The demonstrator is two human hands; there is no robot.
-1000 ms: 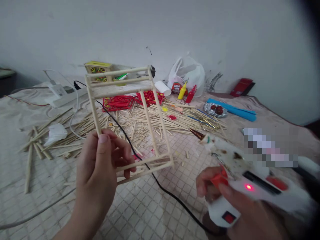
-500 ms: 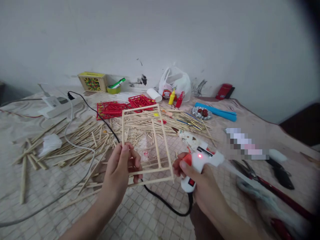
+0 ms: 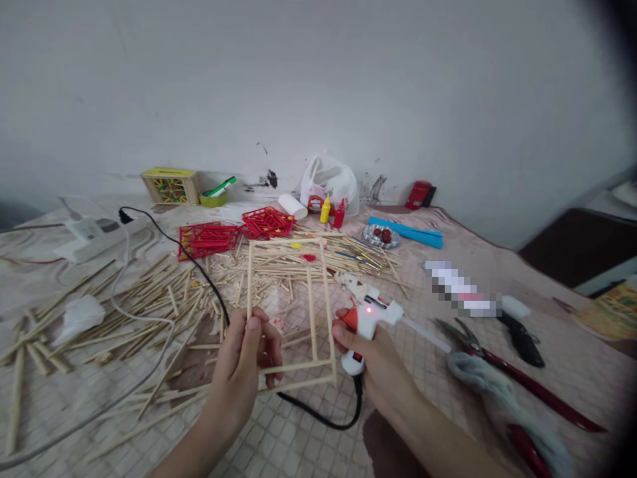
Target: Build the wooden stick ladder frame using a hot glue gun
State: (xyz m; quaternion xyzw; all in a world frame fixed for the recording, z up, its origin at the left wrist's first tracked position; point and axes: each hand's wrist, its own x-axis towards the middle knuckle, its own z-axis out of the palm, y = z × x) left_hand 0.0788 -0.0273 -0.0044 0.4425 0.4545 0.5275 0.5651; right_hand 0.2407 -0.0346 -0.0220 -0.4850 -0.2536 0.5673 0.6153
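My left hand (image 3: 251,352) pinches the lower left corner of a rectangular frame of pale wooden sticks (image 3: 312,312), held up above the table. The frame has a double bar at its lower end and an inner upright near its right side. My right hand (image 3: 371,352) is wrapped round a white glue gun (image 3: 368,318) with an orange trigger and a lit red light. The gun's nozzle points up and left, just right of the frame. A clear glue stick (image 3: 428,334) sticks out of its back, and a black cord (image 3: 328,419) hangs from its handle.
Loose wooden sticks (image 3: 149,312) cover the table's left and middle. Behind are red stick panels (image 3: 209,239), a plastic bag (image 3: 331,186), paint bottles (image 3: 325,210) and a blue roll (image 3: 408,232). Red-handled shears (image 3: 527,382) lie at right, a power strip (image 3: 94,239) at left.
The view has turned right and tilted up slightly. The glue gun and my right hand are closer to the wooden frame, which stands more upright in view. Both hands keep their holds.
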